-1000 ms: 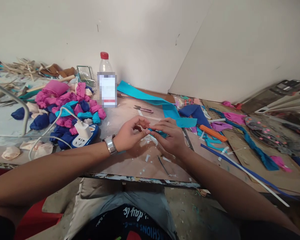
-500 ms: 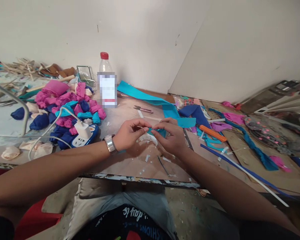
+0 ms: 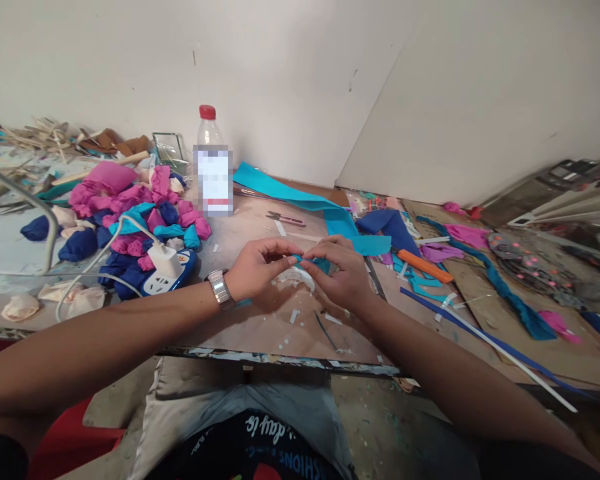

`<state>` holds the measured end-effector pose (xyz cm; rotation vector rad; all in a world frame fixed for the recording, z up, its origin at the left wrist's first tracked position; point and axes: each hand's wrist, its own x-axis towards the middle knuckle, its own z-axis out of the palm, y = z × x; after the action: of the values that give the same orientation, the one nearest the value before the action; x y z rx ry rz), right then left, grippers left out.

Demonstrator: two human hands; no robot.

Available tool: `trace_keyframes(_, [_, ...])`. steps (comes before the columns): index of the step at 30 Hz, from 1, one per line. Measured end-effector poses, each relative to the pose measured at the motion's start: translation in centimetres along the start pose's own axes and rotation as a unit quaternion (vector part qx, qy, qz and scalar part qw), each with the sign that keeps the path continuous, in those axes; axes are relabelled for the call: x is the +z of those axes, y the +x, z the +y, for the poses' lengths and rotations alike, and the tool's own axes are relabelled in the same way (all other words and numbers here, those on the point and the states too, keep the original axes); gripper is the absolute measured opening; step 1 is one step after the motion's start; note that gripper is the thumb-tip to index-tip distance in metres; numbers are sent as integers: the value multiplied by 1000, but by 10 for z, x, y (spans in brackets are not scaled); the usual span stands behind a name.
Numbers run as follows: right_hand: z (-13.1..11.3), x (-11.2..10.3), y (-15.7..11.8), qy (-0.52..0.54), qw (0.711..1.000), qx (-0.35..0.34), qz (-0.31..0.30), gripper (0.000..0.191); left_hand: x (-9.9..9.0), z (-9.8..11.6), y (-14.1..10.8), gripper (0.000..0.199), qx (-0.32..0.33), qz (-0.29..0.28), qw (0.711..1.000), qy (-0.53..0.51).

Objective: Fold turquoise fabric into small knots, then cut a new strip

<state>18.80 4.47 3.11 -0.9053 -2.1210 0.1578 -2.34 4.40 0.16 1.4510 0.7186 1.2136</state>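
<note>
Two hands at the cloth (image 3: 322,264), fingertips nearly meeting over the board (image 3: 260,333). Left hand (image 3: 254,273): thumb and forefinger pinched on the cloth's left end. Right hand (image 3: 347,277): thumb and fingers closed on it from the other side. Most of the visible cloth lies under the right fingers, so the right hand is judged nearer its bulk. Its long axis appears to run left to right, from one pinch to the other; the covered part cannot be told.

Count, going outward: cloth in hand, one. Watch (image 3: 221,288) on the left wrist, one. Snips (image 3: 289,219) beyond the fingertips, one pair, lying flat. Teal strip (image 3: 280,189), one visible run, folded over, its near end just beyond the right hand. Orange cutter (image 3: 425,265), one, to the right of that hand. Blue strip (image 3: 423,301), one; white rod (image 3: 517,367), one, slanting alongside it. To the left: power strip (image 3: 156,287), one, with one plug (image 3: 165,259) seated. Bottle (image 3: 210,131), one, upright near the wall. Bundles (image 3: 115,177), many, heaped; overlap prevents an exact count.
</note>
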Motion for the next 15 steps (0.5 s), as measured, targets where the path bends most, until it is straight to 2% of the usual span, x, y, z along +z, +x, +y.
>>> trace_keyframes(6, [-1,0,0,-4,1000,7,6,17,0,-1,1,29,-3,-4,1000,-20])
trace_keyframes(10, [1,0,-1,-12,1000,19,10,16,1,0,1,37,-12,-2,999,-40])
trace_keyframes(15, [1,0,0,-7,1000,26,11,21,2,5,-1,36,7,-19,1000,-7])
